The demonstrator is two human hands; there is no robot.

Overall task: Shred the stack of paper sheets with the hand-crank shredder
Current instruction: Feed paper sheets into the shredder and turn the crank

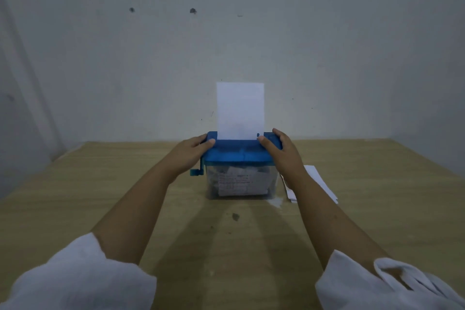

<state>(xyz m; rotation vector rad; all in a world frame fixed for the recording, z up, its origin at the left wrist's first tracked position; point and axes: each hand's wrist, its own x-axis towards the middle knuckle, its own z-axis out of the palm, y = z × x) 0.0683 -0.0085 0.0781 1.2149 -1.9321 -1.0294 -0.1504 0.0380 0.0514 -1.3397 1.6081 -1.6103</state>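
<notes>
The shredder [236,155] stood between the two grips, its blue lid clasped at both ends. The left grip [192,152] held the lid's left end, thumb lying across the top and fingers curled over the far edge. The right grip [278,147] held the right end the same way, thumb on top beside the slot and fingers wrapped round the far corner.

A single white sheet [240,111] stood upright in the slot, midway between the grips and rising well above them. The right grip's thumb tip lay just beside the sheet's lower right corner; whether it touched the paper could not be told.

The crank [197,171] hung below the left grip, on the shredder's left side, with no finger on it. Under both grips the clear bin [239,182] rested on the tabletop [100,184] with white paper pieces inside. The stack of sheets [320,181] lay flat on the tabletop outward of the right grip and nearer the person, apart from the shredder.

The fingertips of both grips were hidden behind the lid. The sheet's lower edge was lost inside the slot. The right forearm covered the stack's inner part, so its sheets could not be counted. The left wrist hid the place where the crank joined the lid. Faint print on the paper in the bin was too blurred to read. Both white sleeves [83,277] were cut off at the bottom edge.
</notes>
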